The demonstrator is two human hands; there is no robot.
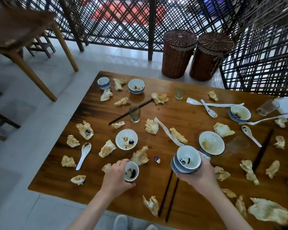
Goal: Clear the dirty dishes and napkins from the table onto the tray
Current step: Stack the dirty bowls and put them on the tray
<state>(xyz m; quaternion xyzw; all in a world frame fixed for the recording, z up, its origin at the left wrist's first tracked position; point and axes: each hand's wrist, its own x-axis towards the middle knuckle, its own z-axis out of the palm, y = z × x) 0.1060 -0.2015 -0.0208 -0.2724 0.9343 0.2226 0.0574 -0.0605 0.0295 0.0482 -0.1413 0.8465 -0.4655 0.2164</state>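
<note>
My left hand grips a small dirty cup near the table's front edge. My right hand holds two stacked blue-and-white bowls, tilted toward me. More dirty bowls stand on the wooden table: one white bowl in the middle, a large one beside my right hand, one on a saucer at the right, one at the far left by a blue cup. Crumpled stained napkins lie all over. No tray is in view.
Glasses, white spoons, dark chopsticks and paper sleeves are scattered about. Two wicker baskets stand behind the table against a lattice screen. Another table is at far left.
</note>
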